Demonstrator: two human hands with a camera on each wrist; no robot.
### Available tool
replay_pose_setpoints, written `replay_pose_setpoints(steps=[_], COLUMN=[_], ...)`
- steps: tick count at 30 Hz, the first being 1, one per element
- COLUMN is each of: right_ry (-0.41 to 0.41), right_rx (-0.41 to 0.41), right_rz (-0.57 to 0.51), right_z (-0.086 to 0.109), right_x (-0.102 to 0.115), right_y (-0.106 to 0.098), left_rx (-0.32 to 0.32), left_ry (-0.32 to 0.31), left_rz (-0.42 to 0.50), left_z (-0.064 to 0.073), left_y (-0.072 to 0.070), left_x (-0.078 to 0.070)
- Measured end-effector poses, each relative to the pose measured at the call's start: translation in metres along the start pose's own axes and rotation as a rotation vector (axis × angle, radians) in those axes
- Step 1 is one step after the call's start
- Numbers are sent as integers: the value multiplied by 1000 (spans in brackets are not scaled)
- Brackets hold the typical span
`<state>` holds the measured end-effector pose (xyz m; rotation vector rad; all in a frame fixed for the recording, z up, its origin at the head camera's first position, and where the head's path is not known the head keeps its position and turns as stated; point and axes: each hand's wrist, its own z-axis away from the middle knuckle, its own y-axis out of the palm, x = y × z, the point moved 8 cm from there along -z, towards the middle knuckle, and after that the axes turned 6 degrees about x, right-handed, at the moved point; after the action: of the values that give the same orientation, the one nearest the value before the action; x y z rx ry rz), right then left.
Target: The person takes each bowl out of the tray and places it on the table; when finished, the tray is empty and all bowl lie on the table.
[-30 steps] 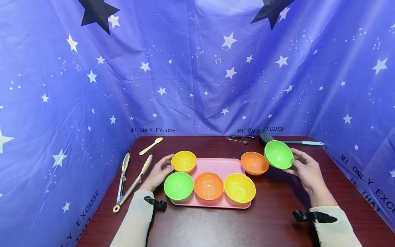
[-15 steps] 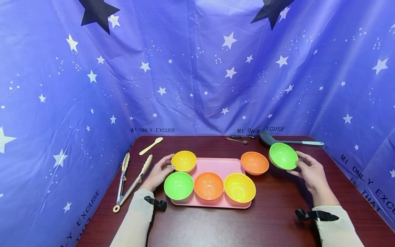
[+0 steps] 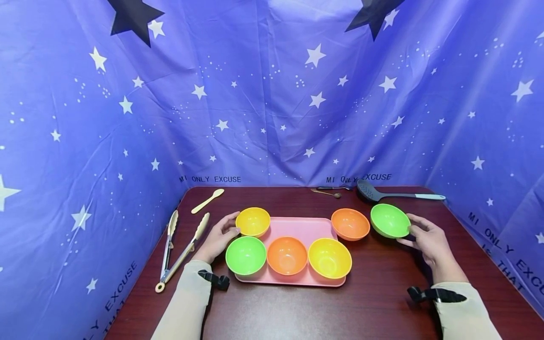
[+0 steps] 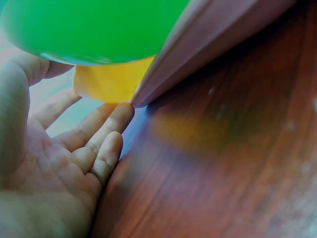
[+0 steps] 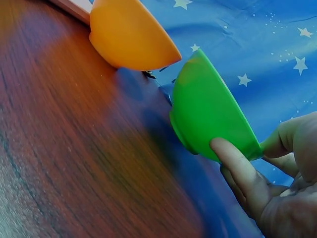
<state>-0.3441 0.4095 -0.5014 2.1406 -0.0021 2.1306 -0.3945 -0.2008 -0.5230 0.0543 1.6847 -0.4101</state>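
On the right, my right hand [image 3: 429, 238] holds a green bowl [image 3: 389, 221] at its right side, thumb near the rim. In the right wrist view, fingers [image 5: 233, 161] lie against the outer wall of this green bowl [image 5: 208, 109], which is low at the table. My left hand [image 3: 220, 237] grips a small yellow bowl [image 3: 253, 222] by its left side, at the back left corner of a pink tray [image 3: 297, 227]. Its fingertips reach the yellow bowl's base [image 4: 111, 84] in the left wrist view; the nearer green bowl [image 4: 99, 29] partly hides the thumb.
Along the tray's front stand a green bowl [image 3: 246, 255], an orange bowl [image 3: 287, 255] and a larger yellow bowl [image 3: 330, 258]. Another orange bowl [image 3: 350, 224] overlaps its right corner. Tongs [image 3: 182, 257] and a spoon [image 3: 207, 201] lie left; a slotted ladle [image 3: 370, 191] lies behind.
The right hand has moved the green bowl rightward, then lowered it and tilted it more level, uncovering the slotted ladle. The left hand and the other bowls have stayed put.
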Motion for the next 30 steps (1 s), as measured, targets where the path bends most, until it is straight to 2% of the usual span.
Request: replay_pose_setpoints(steps=[7,17,26,30], right_ry=[14,19,60,68], right_rx=[-1,41,-8,-28], right_rz=[77,17,116,128], right_z=[-2,-2,-1,0], right_x=[-5,-5,-6,-7], right_y=[-1,0,-2,-4], left_rx=[1,-5,1,13], left_ry=[-10,-15,-14,-27], left_rz=[-3,-5,-5,-2], left_z=[-1,-1,-3,0], left_y=[1,0,-1,1], left_x=[0,0,2,-5])
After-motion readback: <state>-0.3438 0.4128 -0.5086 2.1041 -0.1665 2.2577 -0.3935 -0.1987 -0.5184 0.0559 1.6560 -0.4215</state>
